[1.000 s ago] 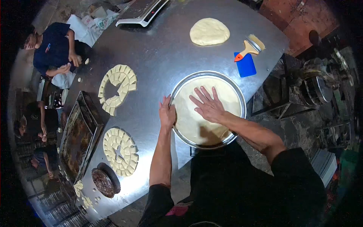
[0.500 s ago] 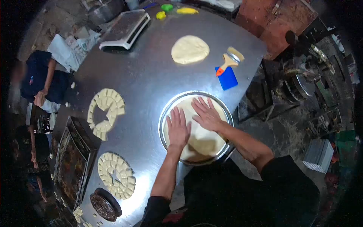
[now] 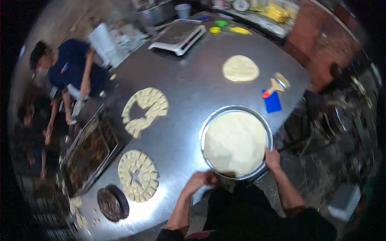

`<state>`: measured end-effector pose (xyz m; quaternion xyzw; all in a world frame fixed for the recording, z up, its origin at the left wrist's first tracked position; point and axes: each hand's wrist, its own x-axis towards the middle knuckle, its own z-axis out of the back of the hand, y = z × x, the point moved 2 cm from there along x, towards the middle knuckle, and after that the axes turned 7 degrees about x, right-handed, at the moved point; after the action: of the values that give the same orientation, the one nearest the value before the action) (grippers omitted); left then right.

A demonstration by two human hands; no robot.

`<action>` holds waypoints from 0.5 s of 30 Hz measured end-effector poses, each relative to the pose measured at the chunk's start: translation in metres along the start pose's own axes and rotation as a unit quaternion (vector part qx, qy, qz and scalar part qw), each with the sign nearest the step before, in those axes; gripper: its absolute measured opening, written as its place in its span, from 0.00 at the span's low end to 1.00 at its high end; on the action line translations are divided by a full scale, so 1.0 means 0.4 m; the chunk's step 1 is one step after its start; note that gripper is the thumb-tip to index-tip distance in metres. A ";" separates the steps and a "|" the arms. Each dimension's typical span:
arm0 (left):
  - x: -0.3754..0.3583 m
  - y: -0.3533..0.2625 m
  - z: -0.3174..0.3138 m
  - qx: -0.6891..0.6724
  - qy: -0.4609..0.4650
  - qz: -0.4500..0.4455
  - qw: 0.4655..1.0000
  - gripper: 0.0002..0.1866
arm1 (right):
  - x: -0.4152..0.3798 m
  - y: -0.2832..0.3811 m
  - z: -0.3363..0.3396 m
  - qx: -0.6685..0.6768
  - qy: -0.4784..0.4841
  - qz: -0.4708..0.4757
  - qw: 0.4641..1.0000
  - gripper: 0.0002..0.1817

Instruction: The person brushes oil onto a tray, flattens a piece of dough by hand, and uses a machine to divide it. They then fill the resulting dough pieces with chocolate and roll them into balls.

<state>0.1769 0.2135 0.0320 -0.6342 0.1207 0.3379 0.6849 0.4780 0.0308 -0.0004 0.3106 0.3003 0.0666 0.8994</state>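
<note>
A round metal pan [image 3: 204, 149] stands near the table's front edge, with a flat sheet of pale dough [image 3: 235, 140] covering its inside. My right hand [image 3: 272, 159] is closed on the pan's right rim. At the pan's lower left, my left hand [image 3: 203, 179] has its fingers curled near the rim; blur hides whether they grip it. Behind the pan lies a round piece of dough [image 3: 241, 68]. To the right of that, a brush [image 3: 276, 84] rests partly over a blue scraper [image 3: 273, 103].
Rings of cut dough pieces [image 3: 138, 175] lie on the metal table [image 3: 181, 96] at left, near a dark round object [image 3: 109, 204] and a large tray [image 3: 86, 154]. A scale [image 3: 177, 36] stands at the back. Other people [image 3: 72, 66] are at the far left.
Both hands have left the dough surface. My right hand has moved to the pan's right rim, my left to its lower left. The view has shifted, so the tabletop things appear farther right.
</note>
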 end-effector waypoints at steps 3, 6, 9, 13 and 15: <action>-0.054 0.098 -0.138 -0.209 0.112 0.163 0.958 0.30 | -0.043 -0.115 -0.023 0.239 0.021 0.071 0.968 0.20; -0.025 0.104 -0.276 -0.280 0.025 0.102 0.954 0.29 | -0.071 -0.223 0.008 0.286 -0.028 0.034 0.957 0.22; 0.084 0.064 -0.381 -0.246 -0.004 0.028 0.969 0.25 | -0.094 -0.355 0.083 0.241 -0.051 -0.059 0.967 0.25; 0.224 0.011 -0.590 -0.335 0.003 0.016 0.942 0.25 | -0.100 -0.600 0.176 0.241 -0.186 -0.051 0.951 0.25; 0.296 -0.050 -0.689 -0.308 0.022 0.024 0.951 0.26 | -0.074 -0.718 0.224 0.234 -0.225 -0.067 0.943 0.26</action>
<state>0.3497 -0.0112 -0.0686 -0.8184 0.0411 0.3611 0.4451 0.4869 -0.2538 -0.1013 0.4982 0.1176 -0.1378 0.8479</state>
